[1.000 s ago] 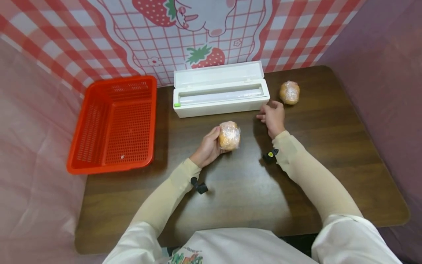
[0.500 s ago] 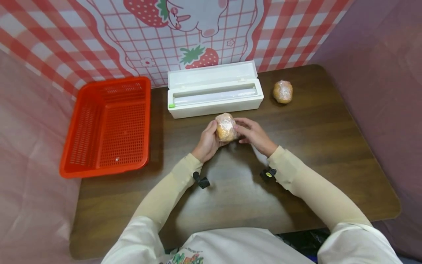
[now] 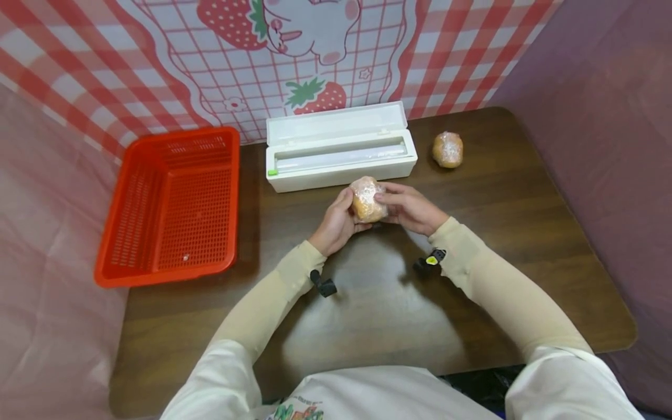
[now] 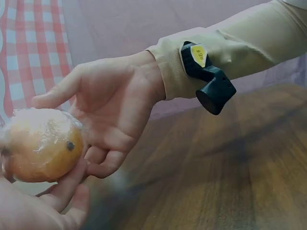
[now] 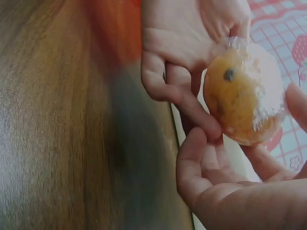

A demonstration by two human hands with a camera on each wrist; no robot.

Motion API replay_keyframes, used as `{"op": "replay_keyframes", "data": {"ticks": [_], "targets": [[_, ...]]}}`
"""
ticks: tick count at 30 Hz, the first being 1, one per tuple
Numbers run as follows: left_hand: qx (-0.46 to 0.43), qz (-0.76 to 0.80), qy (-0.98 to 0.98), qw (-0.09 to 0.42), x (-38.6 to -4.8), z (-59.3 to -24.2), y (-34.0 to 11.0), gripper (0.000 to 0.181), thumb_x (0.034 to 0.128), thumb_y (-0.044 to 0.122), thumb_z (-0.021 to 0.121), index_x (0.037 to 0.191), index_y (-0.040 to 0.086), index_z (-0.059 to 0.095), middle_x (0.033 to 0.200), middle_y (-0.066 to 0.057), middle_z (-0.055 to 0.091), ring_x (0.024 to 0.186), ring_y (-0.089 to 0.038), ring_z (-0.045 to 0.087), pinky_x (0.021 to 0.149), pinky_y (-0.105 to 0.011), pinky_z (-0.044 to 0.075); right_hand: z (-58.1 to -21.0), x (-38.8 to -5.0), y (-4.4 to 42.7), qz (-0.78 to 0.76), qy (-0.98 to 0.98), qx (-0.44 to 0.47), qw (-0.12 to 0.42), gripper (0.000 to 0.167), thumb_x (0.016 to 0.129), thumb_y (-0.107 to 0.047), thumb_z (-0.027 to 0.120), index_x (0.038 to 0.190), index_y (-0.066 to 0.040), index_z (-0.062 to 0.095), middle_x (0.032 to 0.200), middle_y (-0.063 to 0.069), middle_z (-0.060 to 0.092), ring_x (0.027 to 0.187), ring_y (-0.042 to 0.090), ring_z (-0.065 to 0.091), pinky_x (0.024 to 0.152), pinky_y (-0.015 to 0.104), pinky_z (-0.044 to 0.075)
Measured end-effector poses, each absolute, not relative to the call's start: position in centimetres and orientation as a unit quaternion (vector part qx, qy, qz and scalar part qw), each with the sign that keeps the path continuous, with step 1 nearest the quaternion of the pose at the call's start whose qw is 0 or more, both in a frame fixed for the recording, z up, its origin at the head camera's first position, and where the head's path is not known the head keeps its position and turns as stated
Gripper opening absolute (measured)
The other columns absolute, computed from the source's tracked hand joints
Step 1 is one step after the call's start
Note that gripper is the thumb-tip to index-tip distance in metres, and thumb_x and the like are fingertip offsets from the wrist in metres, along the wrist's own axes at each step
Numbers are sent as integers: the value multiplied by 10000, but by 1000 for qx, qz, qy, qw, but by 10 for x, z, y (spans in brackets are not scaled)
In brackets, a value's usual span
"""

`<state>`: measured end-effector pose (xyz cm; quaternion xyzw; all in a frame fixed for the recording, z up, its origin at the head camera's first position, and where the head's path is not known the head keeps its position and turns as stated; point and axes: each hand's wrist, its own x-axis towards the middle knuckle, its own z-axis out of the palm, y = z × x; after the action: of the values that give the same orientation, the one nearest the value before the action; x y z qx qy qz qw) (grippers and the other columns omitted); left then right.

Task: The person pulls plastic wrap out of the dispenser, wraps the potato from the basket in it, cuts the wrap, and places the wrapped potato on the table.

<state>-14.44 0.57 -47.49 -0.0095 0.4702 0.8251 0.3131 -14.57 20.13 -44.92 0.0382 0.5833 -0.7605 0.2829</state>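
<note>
An orange fruit wrapped in shiny clear film is held between both hands above the table. My left hand grips its left side, thumb near the top and fingers below. From the right, my right hand holds it with the thumb on the near face and fingers behind. A dark stem spot shows through the film on the orange fruit in the left wrist view. In the right wrist view, fingers of both hands meet under the wrapped fruit.
Just beyond the hands lies a white cling-film box, lid raised, a roll inside. A second wrapped fruit sits at the back right. The red plastic basket stands left on the brown wooden table. A checked cloth hangs behind.
My right hand has come from beside the box's right end to the wrapped orange fruit and now holds it too. The fruit has shifted slightly away from the body.
</note>
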Motion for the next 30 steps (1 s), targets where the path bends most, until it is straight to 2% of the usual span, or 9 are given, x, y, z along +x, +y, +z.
{"op": "replay_keyframes", "data": {"ticks": [5,9,12,14,18,24,30], "targets": [[15,801,502,326,-146,-473,4,565,1105,441,203,1615,199,173,1518,-231,403,1308,-495,477,1088,-618,356,-448,-149,215,-789,549,48,272,433,1046,-108,514,1456,-12,413,1186,64,620,1018,189,668,985,423,478],[35,782,524,337,-144,-474,1,604,1103,461,175,1631,179,100,1550,-226,378,1289,-487,501,1087,-609,360,-440,-154,235,-814,527,59,238,236,1034,-103,549,1266,-63,551,1115,63,643,955,188,678,883,357,526],[34,774,534,338,-142,-477,-3,616,1103,462,180,1630,154,99,1567,-226,358,1281,-464,521,1079,-593,379,-433,-160,254,-830,511,58,215,126,1032,-89,551,1136,-63,618,1017,70,699,894,193,698,825,341,536],[34,771,539,337,-141,-478,-5,611,1105,458,187,1629,149,123,1569,-229,357,1275,-456,529,1069,-588,392,-428,-163,269,-835,510,58,200,124,1036,-90,543,1116,-54,630,998,83,718,894,192,706,813,336,545],[38,764,554,329,-138,-479,-11,612,1104,464,211,1623,142,170,1553,-219,388,1256,-435,553,1050,-564,422,-418,-171,295,-836,514,79,176,168,1033,-104,553,1177,-25,586,1036,103,728,934,192,707,817,329,561],[37,758,572,311,-134,-479,-25,606,1106,454,197,1615,126,196,1538,-224,406,1239,-429,569,1043,-557,434,-407,-187,321,-832,514,145,150,155,997,-145,632,1110,-41,610,919,88,730,794,190,707,730,303,564],[32,757,580,301,-125,-481,-37,599,1108,445,193,1610,119,207,1526,-227,420,1243,-440,559,1042,-568,428,-402,-203,341,-836,499,191,129,130,972,-133,660,1061,-48,619,881,87,717,763,212,698,722,321,566]]}}
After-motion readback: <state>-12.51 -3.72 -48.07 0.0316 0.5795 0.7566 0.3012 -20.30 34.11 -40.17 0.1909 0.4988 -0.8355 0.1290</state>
